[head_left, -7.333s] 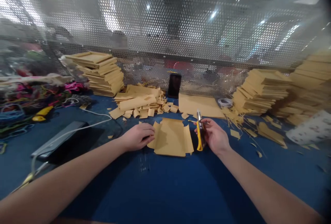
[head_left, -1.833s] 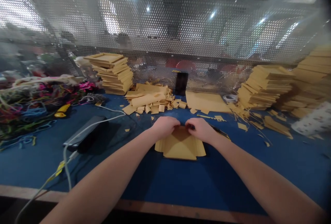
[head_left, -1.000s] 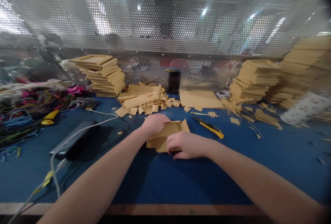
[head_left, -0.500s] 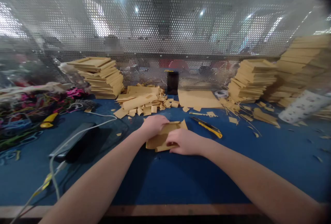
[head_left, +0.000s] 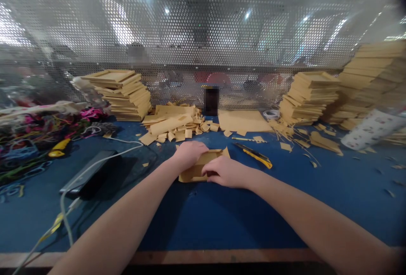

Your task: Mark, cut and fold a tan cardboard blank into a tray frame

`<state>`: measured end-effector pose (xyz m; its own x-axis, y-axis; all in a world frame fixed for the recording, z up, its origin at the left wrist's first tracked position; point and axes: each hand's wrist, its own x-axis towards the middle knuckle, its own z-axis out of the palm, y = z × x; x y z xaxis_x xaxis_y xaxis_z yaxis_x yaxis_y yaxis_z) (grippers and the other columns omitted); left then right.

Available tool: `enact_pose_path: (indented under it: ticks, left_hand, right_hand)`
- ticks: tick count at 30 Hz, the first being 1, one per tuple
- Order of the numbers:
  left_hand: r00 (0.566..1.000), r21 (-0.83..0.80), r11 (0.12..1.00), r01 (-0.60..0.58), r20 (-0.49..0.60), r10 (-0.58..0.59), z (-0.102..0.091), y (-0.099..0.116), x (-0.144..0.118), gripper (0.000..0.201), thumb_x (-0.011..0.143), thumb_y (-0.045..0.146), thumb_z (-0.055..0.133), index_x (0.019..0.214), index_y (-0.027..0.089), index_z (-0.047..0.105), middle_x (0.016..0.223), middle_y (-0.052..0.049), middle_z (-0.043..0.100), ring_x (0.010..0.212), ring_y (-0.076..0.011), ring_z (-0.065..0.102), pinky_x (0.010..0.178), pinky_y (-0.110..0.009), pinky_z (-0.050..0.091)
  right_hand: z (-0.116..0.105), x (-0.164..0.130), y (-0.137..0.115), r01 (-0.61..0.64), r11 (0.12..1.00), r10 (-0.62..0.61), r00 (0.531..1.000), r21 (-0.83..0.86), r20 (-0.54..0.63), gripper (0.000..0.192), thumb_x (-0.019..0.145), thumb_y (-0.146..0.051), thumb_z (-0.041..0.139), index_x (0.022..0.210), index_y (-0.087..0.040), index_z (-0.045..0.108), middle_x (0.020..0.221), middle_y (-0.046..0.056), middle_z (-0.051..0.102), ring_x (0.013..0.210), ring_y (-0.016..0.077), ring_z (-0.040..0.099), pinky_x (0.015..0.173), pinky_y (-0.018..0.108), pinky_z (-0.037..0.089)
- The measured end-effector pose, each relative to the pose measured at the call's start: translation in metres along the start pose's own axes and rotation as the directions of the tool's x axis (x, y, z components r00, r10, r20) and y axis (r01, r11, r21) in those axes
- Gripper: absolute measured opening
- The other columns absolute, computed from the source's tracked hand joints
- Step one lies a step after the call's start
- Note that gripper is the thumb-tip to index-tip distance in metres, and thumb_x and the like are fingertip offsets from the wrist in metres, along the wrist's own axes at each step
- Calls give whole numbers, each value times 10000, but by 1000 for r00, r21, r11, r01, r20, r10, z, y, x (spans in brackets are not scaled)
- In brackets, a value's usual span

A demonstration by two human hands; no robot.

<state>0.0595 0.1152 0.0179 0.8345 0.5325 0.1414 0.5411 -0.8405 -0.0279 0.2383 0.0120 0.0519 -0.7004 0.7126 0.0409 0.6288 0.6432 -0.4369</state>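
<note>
I have both hands down on a cut piece of tan card [head_left: 194,172] lying on the blue counter [head_left: 222,220], near the middle and a little toward the near side. My left hand [head_left: 187,155] lies over its far-left part with the fingers curled down onto the card; my right hand [head_left: 226,172] presses on its near-right part, fingers bent and folded over an edge. Whether either hand truly pinches the card or only pushes it flat I cannot tell, since the fingertips are hidden under the knuckles.

As I judge it, the cutting of this piece is finished: the yellow utility knife [head_left: 253,155] lies apart on the counter to the right, touched by neither hand, and the card looks partly folded in on itself, with a raised flap showing at its far right corner. What seems left is to finish the folds and set the piece with the others. The stack of folded card trays [head_left: 122,94] at far left and the taller stacks [head_left: 312,97] at far right suggest where finished or waiting pieces go, though I cannot say which is which.

The card's long axis runs left to right, roughly parallel to the near counter edge, tilted slightly so the right end sits farther away. Offcuts [head_left: 174,127] litter the far middle, and a flat uncut sheet [head_left: 242,121] lies beyond the knife.
</note>
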Motion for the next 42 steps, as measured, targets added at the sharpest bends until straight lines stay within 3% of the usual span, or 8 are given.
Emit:
enact_pose_path:
  ticks: [7, 11, 19, 23, 27, 32, 36, 42]
  left_hand:
    - [999, 23, 999, -28, 30, 28, -8, 3, -3, 224, 864, 156, 601, 1062, 239, 669, 1090, -50, 673, 1047, -198, 607, 907, -293, 460]
    - [999, 30, 999, -27, 22, 26, -7, 3, 2, 223, 878, 164, 589, 1063, 263, 664, 1111, -30, 669, 1038, -204, 610, 890, -309, 466]
    - [1000, 32, 999, -27, -2, 28, 3, -5, 21, 269, 884, 152, 560, 1107, 278, 643, 1130, -19, 658, 1059, -200, 593, 871, -299, 468]
    - [1000, 29, 1000, -10, -15, 10, 4, -8, 16, 274, 886, 169, 557, 1124, 276, 641, 1168, -22, 644, 1064, -194, 587, 889, -290, 462]
    - [1000, 26, 1000, 10, -24, -9, 6, -8, 11, 264, 894, 182, 552, 1119, 283, 645, 1185, -13, 638, 1078, -187, 580, 899, -286, 457]
    - [1000, 27, 999, 23, -14, -22, 6, -4, 11, 231, 880, 189, 564, 1079, 263, 655, 1138, -31, 652, 1042, -194, 592, 861, -284, 466]
    - [999, 22, 999, 30, -13, -29, 6, -3, 11, 247, 864, 184, 573, 1078, 279, 652, 1120, -12, 658, 1029, -193, 598, 818, -274, 470]
    - [999, 8, 999, 33, -18, -33, 7, -3, 10, 251, 879, 193, 547, 1087, 288, 651, 1131, -7, 658, 1047, -194, 595, 826, -273, 468]
  right_hand:
    - [-1, 0, 1, 50, 997, -51, 999, -61, -14, 187, 908, -177, 543, 982, -198, 713, 961, 46, 726, 877, 191, 636, 793, 312, 450]
    - [-2, 0, 0, 66, 991, -64, 998, -116, 23, 164, 842, -263, 661, 978, -181, 702, 935, 69, 713, 864, 212, 629, 754, 317, 453]
    - [-4, 0, 3, -24, 974, 17, 999, -225, -36, 258, 875, -208, 574, 1104, -195, 693, 972, 85, 695, 878, 219, 631, 743, 316, 459]
    - [-1, -1, 3, -31, 983, 21, 998, -180, -56, 334, 874, -206, 583, 1202, -193, 643, 1033, 102, 694, 925, 229, 638, 783, 329, 469]
    - [4, 0, 0, -31, 992, 23, 997, -120, -68, 276, 878, -242, 595, 1139, -178, 660, 1045, 97, 697, 931, 236, 642, 803, 341, 478]
    - [6, 2, -5, -119, 990, 128, 983, 72, -135, 255, 847, -219, 643, 1096, -177, 676, 1075, 76, 703, 954, 211, 640, 839, 320, 474]
    - [3, 2, -9, -167, 964, 193, 975, 208, -108, 293, 778, -202, 711, 1071, -196, 694, 1050, 48, 717, 918, 197, 655, 789, 289, 483]
    - [1, 2, -8, -131, 972, 145, 987, 193, -62, 263, 793, -208, 691, 1054, -200, 715, 1032, 35, 727, 902, 190, 659, 769, 278, 474]
